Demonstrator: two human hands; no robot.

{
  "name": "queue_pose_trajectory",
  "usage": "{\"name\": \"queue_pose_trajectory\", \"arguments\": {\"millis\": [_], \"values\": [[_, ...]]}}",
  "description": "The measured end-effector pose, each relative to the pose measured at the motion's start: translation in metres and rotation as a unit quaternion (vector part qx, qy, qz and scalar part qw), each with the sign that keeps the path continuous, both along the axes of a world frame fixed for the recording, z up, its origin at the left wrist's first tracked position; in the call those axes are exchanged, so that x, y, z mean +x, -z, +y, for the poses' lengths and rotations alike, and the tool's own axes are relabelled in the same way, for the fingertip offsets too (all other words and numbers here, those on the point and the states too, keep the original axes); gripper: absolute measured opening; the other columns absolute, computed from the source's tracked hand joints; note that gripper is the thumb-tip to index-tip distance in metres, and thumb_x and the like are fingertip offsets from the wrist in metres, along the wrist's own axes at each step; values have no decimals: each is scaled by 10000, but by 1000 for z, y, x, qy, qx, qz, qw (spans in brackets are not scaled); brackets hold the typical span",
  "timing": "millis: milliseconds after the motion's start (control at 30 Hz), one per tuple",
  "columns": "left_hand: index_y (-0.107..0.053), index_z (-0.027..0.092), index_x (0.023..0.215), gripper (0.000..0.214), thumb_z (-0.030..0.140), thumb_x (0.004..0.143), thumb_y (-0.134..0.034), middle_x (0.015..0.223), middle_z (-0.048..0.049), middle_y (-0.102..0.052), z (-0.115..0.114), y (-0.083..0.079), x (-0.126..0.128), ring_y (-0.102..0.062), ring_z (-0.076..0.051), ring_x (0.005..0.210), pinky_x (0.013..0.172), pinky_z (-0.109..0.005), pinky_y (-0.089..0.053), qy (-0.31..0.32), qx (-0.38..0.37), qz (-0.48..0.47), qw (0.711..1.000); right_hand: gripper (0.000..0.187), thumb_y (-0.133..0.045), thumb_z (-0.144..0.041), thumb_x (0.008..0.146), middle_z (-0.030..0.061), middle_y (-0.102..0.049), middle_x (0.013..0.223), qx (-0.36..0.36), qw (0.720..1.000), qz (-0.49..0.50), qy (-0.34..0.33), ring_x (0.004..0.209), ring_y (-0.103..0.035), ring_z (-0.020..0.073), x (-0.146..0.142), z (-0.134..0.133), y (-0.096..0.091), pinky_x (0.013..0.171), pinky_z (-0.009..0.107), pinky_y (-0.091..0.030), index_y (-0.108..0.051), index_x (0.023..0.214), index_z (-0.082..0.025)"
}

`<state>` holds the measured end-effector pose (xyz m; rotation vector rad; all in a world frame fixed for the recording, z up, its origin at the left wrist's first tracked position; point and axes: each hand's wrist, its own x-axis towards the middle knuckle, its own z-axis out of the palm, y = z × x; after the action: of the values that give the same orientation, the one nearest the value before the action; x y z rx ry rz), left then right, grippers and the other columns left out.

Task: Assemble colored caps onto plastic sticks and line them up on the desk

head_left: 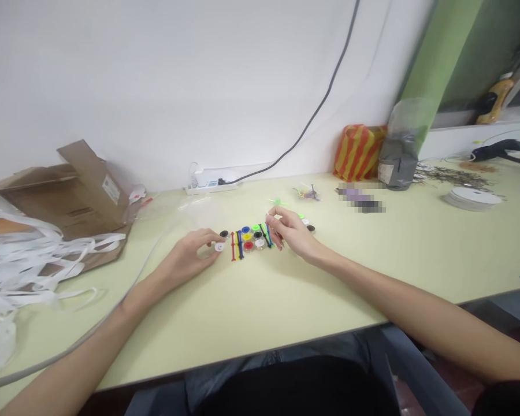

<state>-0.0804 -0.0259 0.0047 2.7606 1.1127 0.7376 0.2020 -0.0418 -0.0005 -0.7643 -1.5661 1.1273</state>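
Note:
My left hand [193,254] rests on the table with thumb and forefinger closed around a small white round disc [219,247]. Above the group of parts, my right hand [292,231] pinches a thin whitish piece [267,212], too small to make out well. Between the hands lie several colored round discs, among them a red disc [248,246], a yellow disc [247,237] and a blue disc [245,230]. Left of these discs is a thin red stick [233,247] with knobbed ends, beside yellow and blue ones. A black stick [264,236] lies by my right fingers, which partly hide more discs.
A cardboard box [65,202] and white strips [8,277] fill the left side, with a grey cable [125,294] nearby. At the wall sits a power strip [210,185]. Farther right are a striped bag [355,153], a grey bag [398,162] and a white roll [472,199].

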Motion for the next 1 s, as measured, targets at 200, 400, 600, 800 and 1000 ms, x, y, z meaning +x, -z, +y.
{"name": "queue_pose_trajectory", "arguments": {"millis": [200, 400, 600, 800, 1000], "values": [[-706, 237, 1024, 227, 410, 909, -617, 1071, -49, -669, 7, 0, -1, -612, -199, 984, 887, -353, -487, 7, -1, 17, 1000, 295, -530, -470, 961, -84, -472, 460, 5, 1000, -4, 1, 404, -410, 93, 1, -2, -2, 455, 210, -395, -458, 821, -220], [-710, 240, 1031, 242, 431, 903, -635, 1023, -39, -674, 6, -4, -9, -606, -174, 917, 814, -314, -489, -3, -39, -11, 999, 302, -530, -475, 964, -83, -468, 453, 10, 1000, -8, -1, 404, -410, 91, 2, 1, 0, 466, 213, -401, -472, 820, -216], [-735, 239, 921, 202, 402, 925, -616, 956, -24, -688, 5, -5, -7, -611, -155, 873, 786, -292, -482, -6, -60, -34, 998, 292, -528, -465, 969, -83, -466, 452, 10, 1000, -23, 6, 402, -407, 87, 2, 1, 2, 471, 213, -391, -495, 832, -210], [-751, 246, 927, 217, 384, 947, -585, 940, -32, -697, 7, -3, -7, -615, -169, 872, 794, -302, -478, 4, -29, -25, 999, 306, -531, -480, 959, -77, -468, 460, 6, 999, -36, 10, 415, -420, 91, 2, 1, 3, 468, 214, -394, -508, 827, -206], [-728, 219, 871, 269, 348, 981, -518, 824, -48, -672, 5, -6, -3, -581, -184, 810, 749, -323, -448, 36, 34, 53, 997, 314, -530, -490, 955, -77, -468, 465, 11, 999, -42, 8, 407, -417, 88, 2, 0, 2, 458, 212, -387, -502, 823, -206]]}}
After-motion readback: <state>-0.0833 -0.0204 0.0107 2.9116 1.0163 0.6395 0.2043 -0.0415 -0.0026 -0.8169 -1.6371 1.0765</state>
